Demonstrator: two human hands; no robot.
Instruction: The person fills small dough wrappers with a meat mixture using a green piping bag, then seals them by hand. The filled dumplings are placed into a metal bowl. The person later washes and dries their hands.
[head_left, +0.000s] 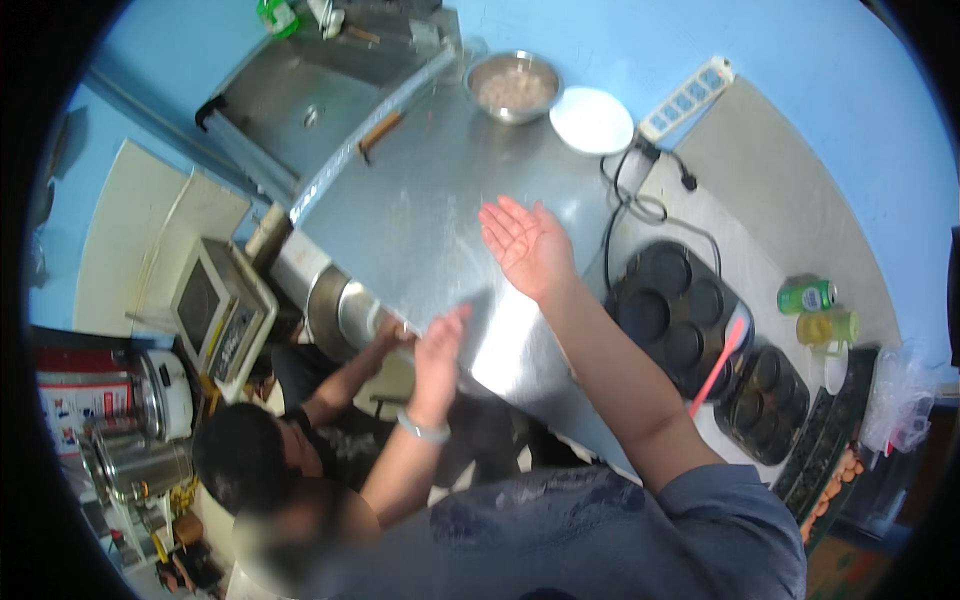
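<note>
My right hand (525, 244) is held palm up above the stainless steel table (390, 210), its fingers extended and nothing in it. Nearer the table's front edge is my left hand (441, 341), with a pale bangle (424, 430) on the wrist. Its fingers look partly curled and are blurred; no object shows in them. At the table's far side stand a steel bowl (514, 118) of pale pinkish pieces and a white plate (592, 121). A wooden-handled tool (380, 133) lies by the raised left edge.
Close on my left, a person (244, 457) reaches toward a metal pot (328, 311). To the right are dark round-cup baking pans (686, 330), a pink spatula (718, 367), a green can (806, 297) and a power strip (686, 97) with loose cable. A sink (307, 112) is at the back left.
</note>
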